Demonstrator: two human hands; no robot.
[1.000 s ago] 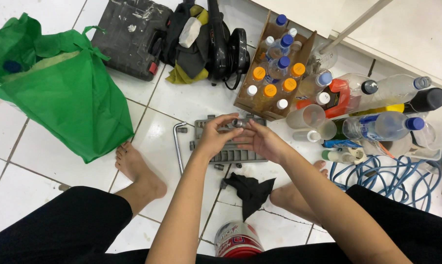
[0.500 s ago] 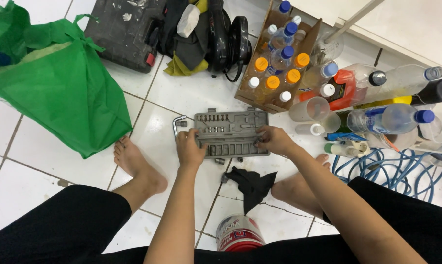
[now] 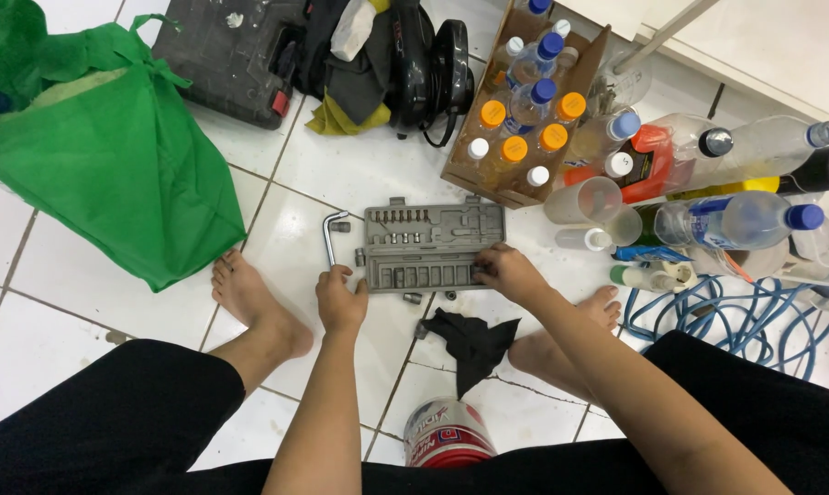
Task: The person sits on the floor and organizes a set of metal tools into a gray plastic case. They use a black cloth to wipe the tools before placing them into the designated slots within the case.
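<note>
Socket case on tiled floor

A grey socket tray is lying open on the white tiled floor at the centre of the frame. The left hand is resting at the tray's lower left corner, just beside a bent metal wrench. The right hand is touching the tray's lower right edge. A black rag is lying below it. A green bag is sitting at upper left, and a cardboard box of bottles at upper right.
</note>
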